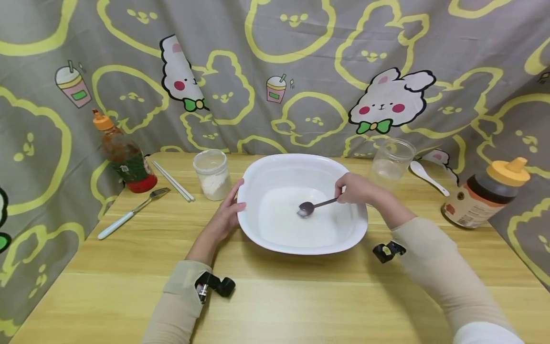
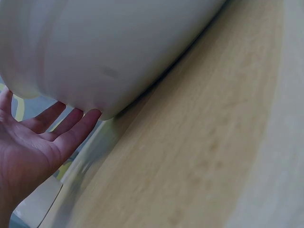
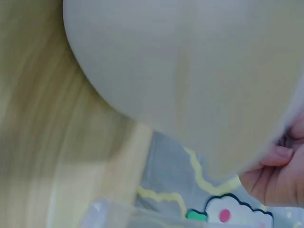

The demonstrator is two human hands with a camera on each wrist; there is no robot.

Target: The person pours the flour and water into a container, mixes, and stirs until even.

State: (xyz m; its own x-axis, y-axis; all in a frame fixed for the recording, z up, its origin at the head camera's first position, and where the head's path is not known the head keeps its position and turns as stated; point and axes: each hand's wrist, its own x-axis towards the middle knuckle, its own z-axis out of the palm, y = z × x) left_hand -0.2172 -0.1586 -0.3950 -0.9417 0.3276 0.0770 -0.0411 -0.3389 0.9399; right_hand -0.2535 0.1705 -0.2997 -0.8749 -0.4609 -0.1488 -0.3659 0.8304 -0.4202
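Spoon [image 1: 307, 209] is pinched in the right hand [image 1: 356, 188]; left hand [image 1: 225, 217], fingers spread, steadies the basin [image 1: 252, 210]. To limit spills, stroke low and slowly.

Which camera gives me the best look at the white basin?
The head view: it shows the basin from above, its inside and nearly all its rim. Both wrist views show mainly part of its outer side.

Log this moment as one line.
left fingers: touching white basin | right fingers: pinching dark spoon | spoon head: inside basin | powder jar: left of basin
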